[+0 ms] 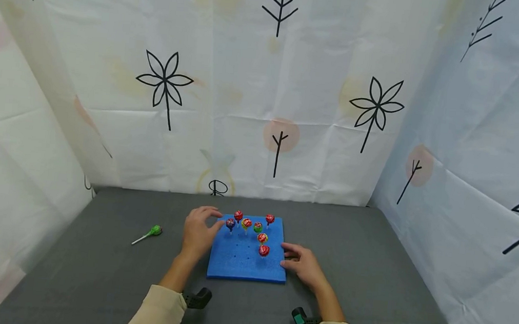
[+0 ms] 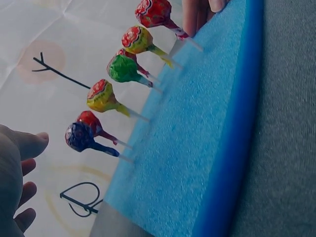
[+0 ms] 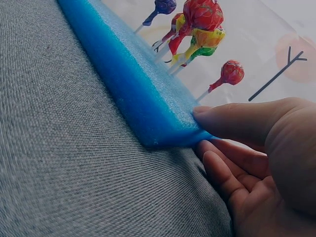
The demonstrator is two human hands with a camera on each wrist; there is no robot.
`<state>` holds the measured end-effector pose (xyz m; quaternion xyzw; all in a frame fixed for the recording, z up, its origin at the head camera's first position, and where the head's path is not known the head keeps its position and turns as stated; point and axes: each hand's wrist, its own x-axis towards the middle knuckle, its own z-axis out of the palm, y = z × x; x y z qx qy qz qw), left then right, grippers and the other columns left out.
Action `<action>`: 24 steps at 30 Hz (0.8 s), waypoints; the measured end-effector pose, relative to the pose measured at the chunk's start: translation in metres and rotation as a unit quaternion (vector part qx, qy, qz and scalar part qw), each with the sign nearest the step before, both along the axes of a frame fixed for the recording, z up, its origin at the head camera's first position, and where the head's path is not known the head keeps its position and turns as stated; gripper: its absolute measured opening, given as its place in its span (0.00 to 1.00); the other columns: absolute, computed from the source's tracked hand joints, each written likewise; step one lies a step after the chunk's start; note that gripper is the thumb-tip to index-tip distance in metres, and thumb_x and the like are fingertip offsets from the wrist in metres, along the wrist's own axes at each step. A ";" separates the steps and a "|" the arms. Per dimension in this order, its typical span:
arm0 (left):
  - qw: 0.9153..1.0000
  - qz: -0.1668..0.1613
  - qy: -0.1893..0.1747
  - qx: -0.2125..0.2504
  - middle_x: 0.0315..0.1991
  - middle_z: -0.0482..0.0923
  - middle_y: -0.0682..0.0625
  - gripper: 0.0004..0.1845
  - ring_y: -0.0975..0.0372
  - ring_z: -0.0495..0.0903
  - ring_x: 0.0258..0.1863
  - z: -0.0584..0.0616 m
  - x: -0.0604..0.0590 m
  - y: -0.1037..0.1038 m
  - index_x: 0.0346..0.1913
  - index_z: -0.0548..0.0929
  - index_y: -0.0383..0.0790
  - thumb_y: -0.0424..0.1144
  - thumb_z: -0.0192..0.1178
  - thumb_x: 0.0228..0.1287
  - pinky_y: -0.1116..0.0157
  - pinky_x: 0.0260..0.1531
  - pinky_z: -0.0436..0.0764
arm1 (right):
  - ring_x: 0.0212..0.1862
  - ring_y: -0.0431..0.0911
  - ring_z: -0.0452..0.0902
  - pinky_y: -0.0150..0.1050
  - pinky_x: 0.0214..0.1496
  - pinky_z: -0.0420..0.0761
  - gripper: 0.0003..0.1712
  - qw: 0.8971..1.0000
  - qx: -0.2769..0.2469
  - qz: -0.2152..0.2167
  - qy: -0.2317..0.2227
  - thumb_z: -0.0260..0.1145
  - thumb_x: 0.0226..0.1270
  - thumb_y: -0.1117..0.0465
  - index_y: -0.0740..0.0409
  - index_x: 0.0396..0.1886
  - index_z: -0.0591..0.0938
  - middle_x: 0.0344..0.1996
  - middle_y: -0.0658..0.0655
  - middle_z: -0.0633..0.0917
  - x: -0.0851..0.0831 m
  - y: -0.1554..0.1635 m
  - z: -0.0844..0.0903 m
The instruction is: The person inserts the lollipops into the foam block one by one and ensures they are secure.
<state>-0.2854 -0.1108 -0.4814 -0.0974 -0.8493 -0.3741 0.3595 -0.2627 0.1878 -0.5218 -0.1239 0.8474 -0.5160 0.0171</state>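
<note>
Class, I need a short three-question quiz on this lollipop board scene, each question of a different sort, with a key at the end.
1. True or false: the green lollipop stands in the blue foam board.
2. How many lollipops stand in the board?
3. Which hand touches the board's right edge? A) left hand B) right hand

Key:
1. False; it lies on the grey table, to the left of the board.
2. Seven.
3. B; the right wrist view shows its thumb on the board's corner.

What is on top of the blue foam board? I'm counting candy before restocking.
Seven wrapped lollipops stand upright in the blue foam board, with empty holes showing nearer. What lies beneath the board is hidden.
</note>
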 end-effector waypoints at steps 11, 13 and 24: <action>0.997 -0.001 -0.082 0.004 0.47 0.82 0.45 0.08 0.48 0.74 0.52 -0.013 0.003 -0.021 0.36 0.86 0.40 0.34 0.74 0.53 0.45 0.56 0.67 | 0.50 0.54 0.78 0.48 0.51 0.79 0.26 1.000 0.002 -0.001 -0.001 0.71 0.60 0.68 0.66 0.59 0.78 0.49 0.61 0.82 -0.001 0.000 0.000; 0.996 -0.001 -0.090 0.003 0.48 0.81 0.45 0.08 0.48 0.74 0.52 -0.017 0.004 -0.025 0.37 0.86 0.40 0.34 0.73 0.54 0.45 0.56 0.67 | 0.50 0.54 0.78 0.49 0.51 0.79 0.26 1.000 -0.003 0.000 0.000 0.71 0.60 0.68 0.66 0.59 0.78 0.49 0.61 0.82 -0.001 -0.001 0.000; 0.990 -0.003 -0.135 0.026 0.47 0.81 0.46 0.09 0.49 0.75 0.50 -0.029 0.010 -0.040 0.40 0.86 0.41 0.36 0.73 0.55 0.47 0.52 0.71 | 0.50 0.55 0.78 0.50 0.51 0.79 0.26 1.000 -0.012 0.002 0.001 0.71 0.59 0.69 0.67 0.58 0.78 0.50 0.62 0.82 -0.001 -0.001 0.001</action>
